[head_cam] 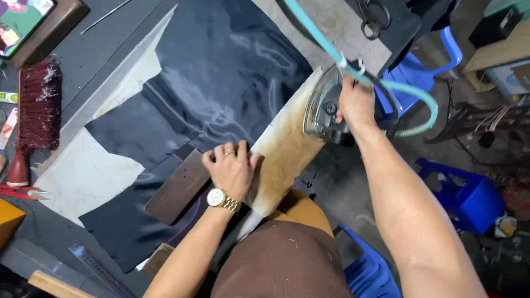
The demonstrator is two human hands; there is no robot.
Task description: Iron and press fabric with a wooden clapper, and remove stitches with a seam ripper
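My right hand [356, 102] is closed around the handle of the iron [326, 107], holding it tilted up at the far end of the pad [284, 152], its soleplate facing left and off the cloth. A teal hose [331, 49] and a dark cord run from the iron's top, away over the counter [342, 22]. My left hand [232, 168] lies palm down, fingers curled, pressing the near end of the tan, scorched pad where it meets the dark fabric [221, 72]; it grips nothing that I can see. Just left of that hand a dark wooden block [179, 187] rests on the fabric, touching it. The navy, shiny fabric spreads over the middle of the counter, with pale cloth pieces [83, 171] under and beside it. Far left lies a red-bristled brush [36, 105], and red-handled scissors [19, 192] sit near its handle. Black scissors [372, 19] lie at the top edge. Blue plastic chairs [419, 66] stand on the floor to the right.
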